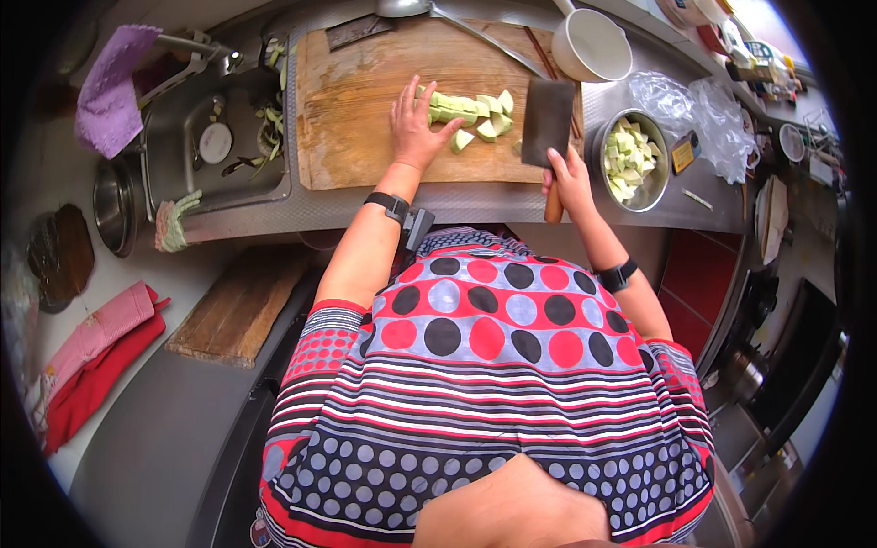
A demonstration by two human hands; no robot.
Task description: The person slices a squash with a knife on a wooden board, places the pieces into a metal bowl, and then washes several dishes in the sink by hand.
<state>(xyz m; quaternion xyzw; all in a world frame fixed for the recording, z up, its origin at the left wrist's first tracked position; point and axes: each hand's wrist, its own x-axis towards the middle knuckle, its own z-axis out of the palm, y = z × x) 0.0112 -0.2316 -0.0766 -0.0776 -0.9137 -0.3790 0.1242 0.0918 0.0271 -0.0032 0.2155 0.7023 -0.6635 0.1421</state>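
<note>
My left hand [418, 130] rests on the wooden cutting board [356, 151], its fingers spread along the left end of a row of pale green vegetable pieces [455, 109]. Several loose chunks lie at the right end of that row. My right hand [570, 179] grips the wooden handle of a cleaver [548, 123], whose broad dark blade is over the board's right edge. To the right of the cleaver, a steel bowl [666, 181] holds many cut chunks of the same pale green vegetable.
A white saucepan [593, 44], a ladle [486, 41] and chopsticks [541, 51] are at the board's far side. Left is a steel sink [185, 164] with peelings [270, 130]. Clear plastic bags [712, 116] and a small yellow-and-dark item [685, 153] lie right of the bowl.
</note>
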